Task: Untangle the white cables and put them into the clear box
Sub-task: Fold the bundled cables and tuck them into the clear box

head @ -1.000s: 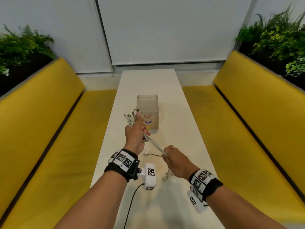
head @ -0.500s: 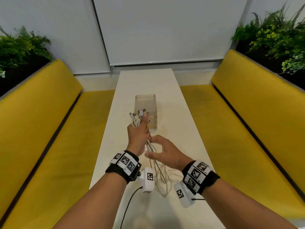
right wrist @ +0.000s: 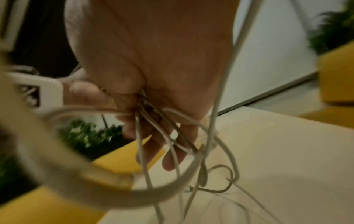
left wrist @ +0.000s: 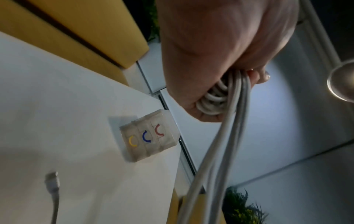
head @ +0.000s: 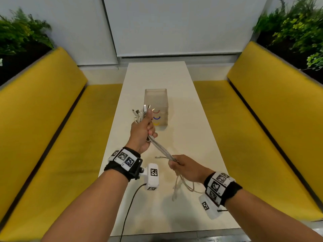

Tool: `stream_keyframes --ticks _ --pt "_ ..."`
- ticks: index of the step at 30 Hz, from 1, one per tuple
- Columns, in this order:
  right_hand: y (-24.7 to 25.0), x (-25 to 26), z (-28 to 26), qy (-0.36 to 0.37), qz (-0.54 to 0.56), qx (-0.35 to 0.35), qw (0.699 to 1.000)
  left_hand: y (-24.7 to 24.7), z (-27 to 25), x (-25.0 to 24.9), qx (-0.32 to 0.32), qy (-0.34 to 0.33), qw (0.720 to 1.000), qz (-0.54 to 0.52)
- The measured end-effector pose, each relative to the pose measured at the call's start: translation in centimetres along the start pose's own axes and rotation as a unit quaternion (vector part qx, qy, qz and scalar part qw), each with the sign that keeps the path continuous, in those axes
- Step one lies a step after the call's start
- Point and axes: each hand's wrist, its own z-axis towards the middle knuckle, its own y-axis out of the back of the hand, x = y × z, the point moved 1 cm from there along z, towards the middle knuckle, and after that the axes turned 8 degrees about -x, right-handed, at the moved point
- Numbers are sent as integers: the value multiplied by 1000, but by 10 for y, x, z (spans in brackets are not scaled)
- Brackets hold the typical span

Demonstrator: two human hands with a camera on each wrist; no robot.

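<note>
**Both hands grip a bundle of white cables above a long white counter**

The left hand (head: 142,132) is raised over the counter (head: 183,109), its fingers curled tight round the white cables (head: 161,150); several plug ends fan out above its fist. In the left wrist view the coiled strands sit inside the closed palm (left wrist: 220,63) and straight lengths run down from it. The cables stretch taut and slanting from this hand to the right hand (head: 186,167), which is lower and nearer the person and is likewise closed round them. Below the right hand, loose loops hang and trail onto the counter; the right wrist view shows strands emerging between its fingers (right wrist: 168,159), much blurred. One free plug end (head: 158,157) lies on the counter just left of the right hand.

The clear box (head: 156,105) stands upright on the counter just beyond the left hand, apart from it. Its front bears red, blue and yellow curved marks. No cable is seen inside it.

Both wrists wear black bands with patterned white tags. Yellow upholstered benches (head: 52,119) flank the counter on either side of the hands. Beyond the box, white blinds (head: 174,27) cover the far wall. Green plants (head: 293,30) rise behind both bench backs.
</note>
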Motion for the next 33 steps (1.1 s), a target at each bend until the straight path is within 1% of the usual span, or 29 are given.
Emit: stream_keyframes --ticks 3,5,6,8,10,13,15,17,19,21,23,28,33 --pt "13 8 -1 -29 111 -21 993 1 0 -2 -20 -2 1000 9" --pt "24 14 -4 -42 171 -17 984 2 0 -6 -34 -15 999 40" --pt "29 18 -5 -42 181 -9 982 2 0 -7 -42 -28 997 64" --pt "40 25 -7 -42 173 -2 984 1 0 -8 -50 -63 988 129" --pt "54 36 -8 -52 139 -1 989 0 -1 -6 -45 -99 974 199" --pt "74 59 -1 -54 76 17 996 -4 -3 -3 -15 -146 948 282" --pt "86 75 7 -50 51 34 997 -11 -7 2 25 -158 928 336" --pt "97 90 16 -48 27 43 998 -18 -14 9 79 -145 920 355" --pt "105 101 24 -56 10 48 997 -22 -21 15 131 -125 924 335" --pt "111 108 31 -74 24 49 996 -21 -22 17 165 -116 925 323" --pt "113 109 37 -85 30 44 995 -18 -21 17 182 -114 921 325" --pt "109 100 44 -82 21 43 995 -13 -18 12 216 -88 915 329" --pt "107 88 47 -83 31 42 995 -8 -12 14 217 -45 928 301"
